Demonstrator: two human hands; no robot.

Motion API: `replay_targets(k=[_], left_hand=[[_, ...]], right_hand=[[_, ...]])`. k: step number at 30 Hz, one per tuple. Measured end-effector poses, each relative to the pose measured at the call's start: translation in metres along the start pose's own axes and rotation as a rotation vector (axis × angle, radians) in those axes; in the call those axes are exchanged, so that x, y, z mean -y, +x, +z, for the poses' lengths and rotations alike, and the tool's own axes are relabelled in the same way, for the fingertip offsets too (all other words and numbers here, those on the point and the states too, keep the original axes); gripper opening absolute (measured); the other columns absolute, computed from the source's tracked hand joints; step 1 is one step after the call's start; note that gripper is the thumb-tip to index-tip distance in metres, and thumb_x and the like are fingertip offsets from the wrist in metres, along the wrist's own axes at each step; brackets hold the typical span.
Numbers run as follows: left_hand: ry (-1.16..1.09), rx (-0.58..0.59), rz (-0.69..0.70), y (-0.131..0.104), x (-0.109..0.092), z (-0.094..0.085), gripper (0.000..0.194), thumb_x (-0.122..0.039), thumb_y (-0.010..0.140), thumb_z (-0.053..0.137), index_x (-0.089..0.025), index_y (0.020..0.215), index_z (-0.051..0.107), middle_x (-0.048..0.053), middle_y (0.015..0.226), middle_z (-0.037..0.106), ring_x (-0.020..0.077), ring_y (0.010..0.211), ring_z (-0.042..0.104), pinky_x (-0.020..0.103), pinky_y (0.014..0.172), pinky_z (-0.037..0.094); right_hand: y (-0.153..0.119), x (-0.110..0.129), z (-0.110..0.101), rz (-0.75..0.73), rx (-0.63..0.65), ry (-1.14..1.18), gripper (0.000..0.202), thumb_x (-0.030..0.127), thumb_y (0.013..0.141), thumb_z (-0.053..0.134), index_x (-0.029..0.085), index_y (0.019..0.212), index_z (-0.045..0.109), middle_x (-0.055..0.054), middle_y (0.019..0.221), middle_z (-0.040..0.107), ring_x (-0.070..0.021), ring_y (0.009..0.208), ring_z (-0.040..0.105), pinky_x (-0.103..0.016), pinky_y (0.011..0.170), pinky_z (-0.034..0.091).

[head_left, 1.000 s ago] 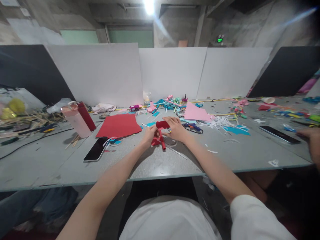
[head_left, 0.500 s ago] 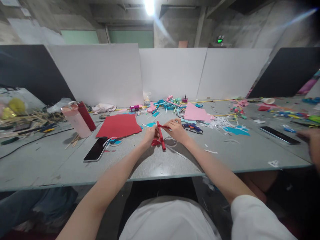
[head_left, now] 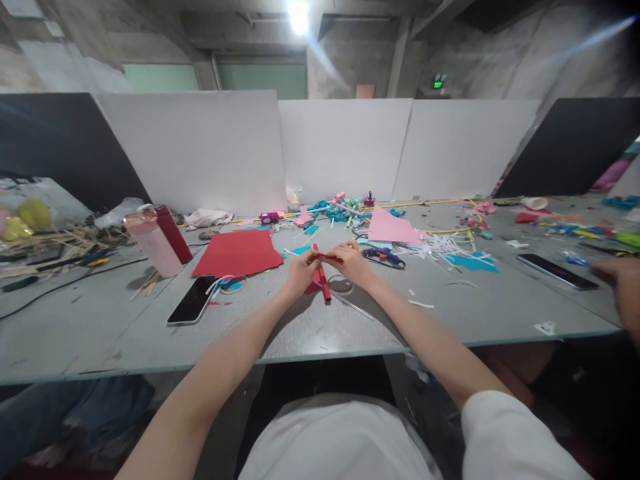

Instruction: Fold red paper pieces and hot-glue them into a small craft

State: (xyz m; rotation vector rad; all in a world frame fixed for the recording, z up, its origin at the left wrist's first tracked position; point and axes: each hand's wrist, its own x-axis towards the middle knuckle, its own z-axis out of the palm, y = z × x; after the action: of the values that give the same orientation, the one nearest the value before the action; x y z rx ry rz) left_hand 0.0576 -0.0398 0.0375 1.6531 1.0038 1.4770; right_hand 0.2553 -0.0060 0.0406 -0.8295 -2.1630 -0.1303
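A thin red roll (head_left: 325, 288) slants down between my hands at the middle of the table. My left hand (head_left: 301, 272) is closed around the upper part of the red piece. From the other side, my right hand (head_left: 351, 262) pinches a narrow red strip (head_left: 330, 258) that crosses the roll near its top. Under and beside the roll lies a bit of red paper (head_left: 313, 287). A clear ring (head_left: 341, 284) rests just right of the roll, below my right hand.
Left: red sheet (head_left: 239, 253), phone (head_left: 191, 301), pink bottle (head_left: 155, 245). Right: glue gun (head_left: 384, 257), pink paper (head_left: 393, 227), white strips (head_left: 440, 246), blue paper (head_left: 473, 262), second phone (head_left: 557, 271). Another person's hand (head_left: 620, 273) is at the far right. White boards (head_left: 345, 147) stand behind.
My left hand has shifted slightly up and right, closer to my right hand. The fingers of both hands now nearly meet at the red strip.
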Motion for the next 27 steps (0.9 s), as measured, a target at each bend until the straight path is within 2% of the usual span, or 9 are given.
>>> replay_targets(k=[5, 8, 11, 14, 18, 21, 24, 27], left_hand=[[-0.092, -0.057, -0.096, 0.004, 0.002, -0.003, 0.016, -0.033, 0.092, 0.076, -0.020, 0.084, 0.070, 0.001, 0.066, 0.070, 0.0168, 0.062, 0.068, 0.028, 0.069, 0.053], [-0.139, -0.082, -0.142, 0.007, 0.004, -0.002, 0.023, -0.038, 0.091, 0.080, -0.020, 0.085, 0.066, 0.001, 0.065, 0.070, 0.0170, 0.059, 0.070, 0.028, 0.064, 0.054], [-0.159, -0.058, -0.146, 0.010, 0.011, -0.002, 0.029, -0.042, 0.090, 0.082, -0.019, 0.087, 0.065, 0.001, 0.067, 0.071, 0.0180, 0.059, 0.072, 0.029, 0.063, 0.056], [-0.132, -0.011, -0.164, 0.012, 0.019, -0.003, 0.032, -0.044, 0.089, 0.084, -0.019, 0.089, 0.064, 0.003, 0.067, 0.073, 0.0181, 0.056, 0.072, 0.029, 0.060, 0.057], [-0.101, 0.079, -0.187, 0.009, 0.024, -0.005, 0.036, -0.049, 0.089, 0.086, -0.017, 0.090, 0.069, 0.007, 0.069, 0.075, 0.0195, 0.056, 0.074, 0.028, 0.055, 0.057], [-0.129, 0.146, -0.224, 0.007, 0.024, -0.003, 0.042, -0.055, 0.092, 0.082, -0.014, 0.090, 0.072, 0.009, 0.070, 0.076, 0.0200, 0.057, 0.074, 0.028, 0.055, 0.058], [-0.144, 0.131, -0.237, 0.008, 0.023, 0.000, 0.041, -0.054, 0.095, 0.078, -0.014, 0.091, 0.071, 0.007, 0.071, 0.076, 0.0180, 0.054, 0.073, 0.027, 0.054, 0.058], [-0.132, 0.100, -0.192, 0.011, 0.025, 0.000, 0.040, -0.054, 0.098, 0.074, -0.015, 0.092, 0.071, 0.005, 0.073, 0.077, 0.0177, 0.055, 0.074, 0.027, 0.055, 0.059]], right_hand=[[0.003, -0.004, -0.002, 0.163, -0.054, 0.184, 0.031, 0.049, 0.101, 0.073, 0.024, 0.088, 0.082, -0.007, 0.090, 0.083, -0.0229, 0.083, 0.072, -0.043, 0.100, 0.043], [0.002, -0.008, -0.007, 0.313, -0.103, 0.334, 0.038, 0.058, 0.094, 0.075, 0.023, 0.084, 0.083, -0.006, 0.084, 0.083, -0.0248, 0.080, 0.073, -0.040, 0.087, 0.051], [0.000, -0.011, -0.008, 0.425, -0.102, 0.455, 0.038, 0.060, 0.088, 0.076, 0.022, 0.084, 0.084, -0.004, 0.083, 0.082, -0.0257, 0.079, 0.074, -0.037, 0.078, 0.054], [-0.002, -0.014, -0.006, 0.445, -0.063, 0.481, 0.035, 0.056, 0.087, 0.076, 0.022, 0.084, 0.084, -0.003, 0.082, 0.082, -0.0243, 0.076, 0.073, -0.035, 0.075, 0.054], [-0.003, -0.018, -0.004, 0.402, 0.028, 0.447, 0.033, 0.053, 0.089, 0.074, 0.021, 0.085, 0.084, -0.003, 0.080, 0.082, -0.0215, 0.071, 0.070, -0.032, 0.071, 0.052], [-0.003, -0.016, -0.004, 0.371, 0.082, 0.454, 0.041, 0.057, 0.093, 0.068, 0.020, 0.081, 0.080, -0.002, 0.076, 0.079, -0.0194, 0.070, 0.067, -0.029, 0.069, 0.049], [-0.001, -0.011, -0.006, 0.404, 0.093, 0.538, 0.056, 0.067, 0.098, 0.059, 0.018, 0.075, 0.074, -0.002, 0.069, 0.073, -0.0171, 0.064, 0.063, -0.028, 0.065, 0.046], [0.001, -0.005, -0.006, 0.479, 0.078, 0.673, 0.059, 0.074, 0.091, 0.066, 0.017, 0.080, 0.076, -0.004, 0.069, 0.075, -0.0184, 0.064, 0.065, -0.029, 0.065, 0.048]])
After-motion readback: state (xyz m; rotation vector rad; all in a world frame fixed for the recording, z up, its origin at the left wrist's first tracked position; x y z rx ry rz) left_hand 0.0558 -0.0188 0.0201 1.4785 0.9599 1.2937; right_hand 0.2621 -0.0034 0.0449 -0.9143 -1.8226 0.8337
